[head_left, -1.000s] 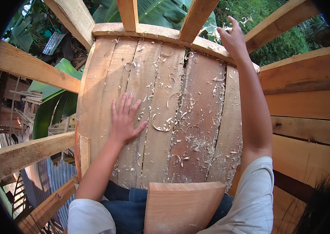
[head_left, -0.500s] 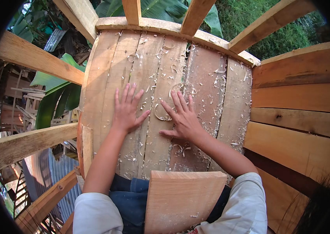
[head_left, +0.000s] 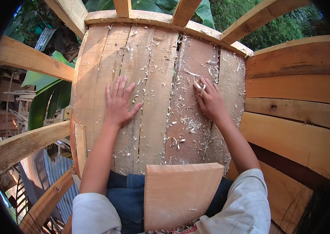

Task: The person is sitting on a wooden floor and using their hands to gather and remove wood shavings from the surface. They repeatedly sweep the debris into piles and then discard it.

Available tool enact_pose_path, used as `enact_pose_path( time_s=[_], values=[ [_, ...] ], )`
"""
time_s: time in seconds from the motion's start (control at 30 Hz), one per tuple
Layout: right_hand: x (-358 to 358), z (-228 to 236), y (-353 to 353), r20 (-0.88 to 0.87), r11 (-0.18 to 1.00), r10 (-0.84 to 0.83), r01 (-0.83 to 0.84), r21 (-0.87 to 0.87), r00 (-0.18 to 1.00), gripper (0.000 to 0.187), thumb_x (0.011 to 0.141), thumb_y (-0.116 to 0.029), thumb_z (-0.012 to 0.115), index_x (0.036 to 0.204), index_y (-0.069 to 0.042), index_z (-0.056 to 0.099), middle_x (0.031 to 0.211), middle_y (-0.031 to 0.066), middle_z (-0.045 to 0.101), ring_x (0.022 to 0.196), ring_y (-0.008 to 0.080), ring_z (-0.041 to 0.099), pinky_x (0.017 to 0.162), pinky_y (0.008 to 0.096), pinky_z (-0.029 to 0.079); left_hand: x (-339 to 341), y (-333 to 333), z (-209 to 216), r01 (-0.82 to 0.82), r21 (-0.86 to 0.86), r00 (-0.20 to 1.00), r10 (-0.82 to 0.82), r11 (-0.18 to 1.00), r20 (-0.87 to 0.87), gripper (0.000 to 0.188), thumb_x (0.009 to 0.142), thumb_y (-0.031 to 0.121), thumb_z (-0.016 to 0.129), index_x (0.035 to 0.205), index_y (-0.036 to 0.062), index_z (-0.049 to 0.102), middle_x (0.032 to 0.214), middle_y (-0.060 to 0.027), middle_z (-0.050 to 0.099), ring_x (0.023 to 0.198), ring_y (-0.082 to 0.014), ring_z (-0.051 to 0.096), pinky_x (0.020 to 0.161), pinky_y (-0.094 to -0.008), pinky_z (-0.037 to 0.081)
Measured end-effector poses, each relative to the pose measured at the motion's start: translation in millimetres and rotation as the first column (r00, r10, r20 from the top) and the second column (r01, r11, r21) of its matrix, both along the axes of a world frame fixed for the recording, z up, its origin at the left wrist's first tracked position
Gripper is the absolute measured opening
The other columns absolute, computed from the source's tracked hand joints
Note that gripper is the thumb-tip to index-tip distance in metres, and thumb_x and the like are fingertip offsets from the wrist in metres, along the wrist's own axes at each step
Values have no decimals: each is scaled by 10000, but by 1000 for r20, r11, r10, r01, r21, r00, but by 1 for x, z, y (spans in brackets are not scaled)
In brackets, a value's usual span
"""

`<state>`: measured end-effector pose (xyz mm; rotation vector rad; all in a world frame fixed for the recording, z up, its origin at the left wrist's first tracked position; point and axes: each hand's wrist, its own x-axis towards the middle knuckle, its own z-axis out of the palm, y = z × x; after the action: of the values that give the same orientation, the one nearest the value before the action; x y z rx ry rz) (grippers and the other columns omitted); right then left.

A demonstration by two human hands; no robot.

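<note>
My left hand [head_left: 119, 104] lies flat on the plank floor [head_left: 94, 89], its fingers stretched and spread, with nothing held. Right of it, my right hand [head_left: 211, 102] rests low over the reddish plank [head_left: 184, 136]. Its fingers are bent together around some curled wood shavings [head_left: 199, 86], pale strips of which stick out at the fingertips. More loose shavings [head_left: 192, 126] lie scattered over the boards, thickest on the right half. A smooth wooden board [head_left: 180, 195] stands tilted against my lap between my arms.
A wall of horizontal planks [head_left: 293, 87] rises on the right. Wooden bars [head_left: 32, 136] stand along the left side and beyond a raised far edge beam [head_left: 165, 19]. Banana leaves [head_left: 44, 101] and corrugated metal sheet [head_left: 55, 171] show outside the bars on the left.
My right hand has swept right across the boards, and its spread fingers have closed on shavings. My left hand stays flat in nearly the same place. The view has shifted slightly.
</note>
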<state>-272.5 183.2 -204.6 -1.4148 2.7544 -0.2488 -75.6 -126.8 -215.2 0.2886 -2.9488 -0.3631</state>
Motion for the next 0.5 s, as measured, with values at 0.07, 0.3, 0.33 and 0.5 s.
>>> enact_pose_path(
  time_s=[0.07,0.3,0.33,0.5],
  values=[
    [24,15,20,38,999,-3,4,-40,999,563,930,-351,626,1440,-158,483,1514,196,395,1398,362,388,1153,543,268,1,1,1,-5,-2,1000,5,1000,-6,720,892,591,543,1452,150,437,1569,-127,332,1497,-314,219,1202,-576,69],
    [124,28,29,305,879,473,-464,-106,826,716,876,-508,669,1494,-247,420,1577,155,316,1455,323,317,1210,544,175,-2,0,0,1,-15,1000,-1,1000,-23,713,883,596,563,1442,168,449,1560,-110,350,1491,-306,233,1209,-575,77],
    [135,23,27,394,836,534,-538,-111,748,645,917,-492,623,1493,-280,426,1576,127,335,1459,292,321,1217,534,163,-3,1,1,3,-15,1000,-4,1000,-19,712,884,595,563,1441,167,449,1560,-110,351,1492,-305,231,1210,-573,77],
    [103,10,17,167,926,375,-376,-26,912,525,928,-321,623,1431,-242,496,1526,104,415,1431,292,360,1205,542,182,-2,1,4,-2,-5,1000,2,1000,1,703,887,577,561,1443,162,450,1567,-107,343,1498,-301,219,1214,-558,60]
  ],
)
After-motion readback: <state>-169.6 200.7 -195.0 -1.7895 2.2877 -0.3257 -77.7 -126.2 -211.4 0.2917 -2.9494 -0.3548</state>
